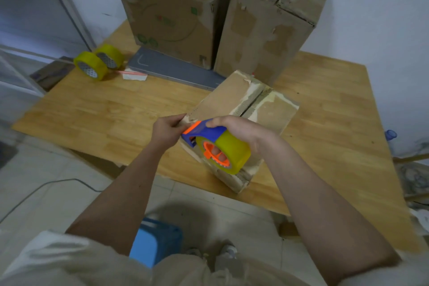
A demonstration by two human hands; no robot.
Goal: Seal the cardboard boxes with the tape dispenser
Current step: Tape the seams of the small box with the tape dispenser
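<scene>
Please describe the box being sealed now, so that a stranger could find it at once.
On the wooden table stand three cardboard boxes. It is the smallest box, nearest the front edge. Unlike the two tall boxes behind, both hands work on it.

Small box point(234, 123) sits near front edge of surface point(92, 114), approx centre. Tape dispenser point(216, 146) is at box's near-left corner, w/ right hand point(239, 130) over its top and left hand point(167, 130) just left of it, touching that corner. Behind small box, at back of surface: two big boxes side by side against the wall, left big box point(171, 18) and right big box point(269, 30) touching. Flat panel point(171, 69) lies under/in front of left big box. Two tape rolls point(97, 62) stand together at back-left corner, scrap point(134, 75) just right of them. Stool point(155, 241) on floor below front edge, betw. the forearms.
</scene>
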